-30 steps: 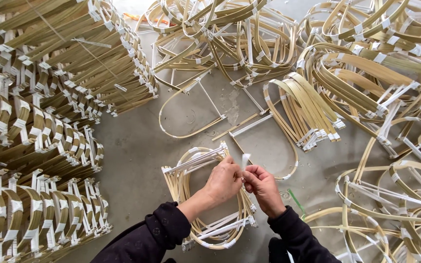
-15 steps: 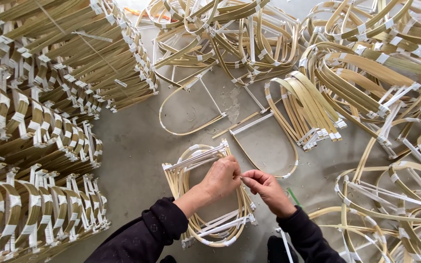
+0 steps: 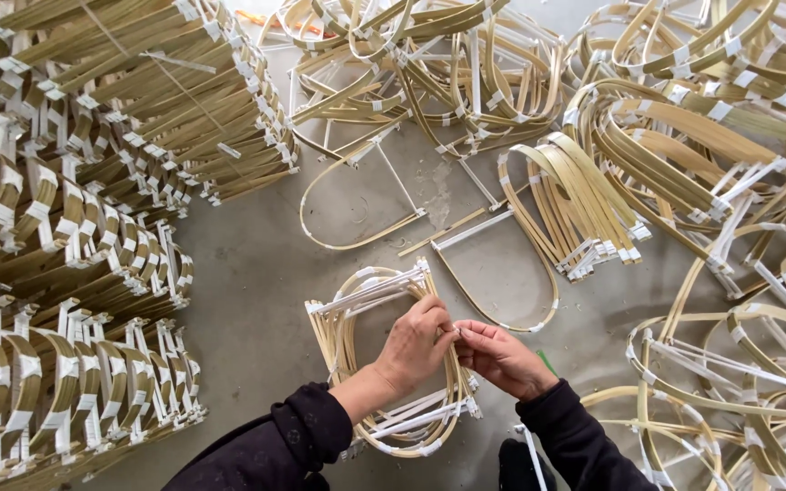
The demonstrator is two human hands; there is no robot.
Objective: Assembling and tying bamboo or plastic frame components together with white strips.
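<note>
Head view: left hand (image 3: 418, 344) curled, fingertips pinched on right edge of bundle of bent bamboo hoops (image 3: 384, 364) lying on concrete floor (image 3: 247, 300), 6 o'clock. Right hand (image 3: 502, 356) fingers closed, meeting left fingertips; what it pinches too small to tell. Stacked hoop bundles (image 3: 65, 273) at 9 o'clock; loose hoops (image 3: 584, 200) at 2 o'clock.

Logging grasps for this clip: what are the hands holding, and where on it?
Both hands, left hand and right hand, meet at the right side of the bundle of bent bamboo loops, pinching there; what the fingertips grip cannot be told.
</note>
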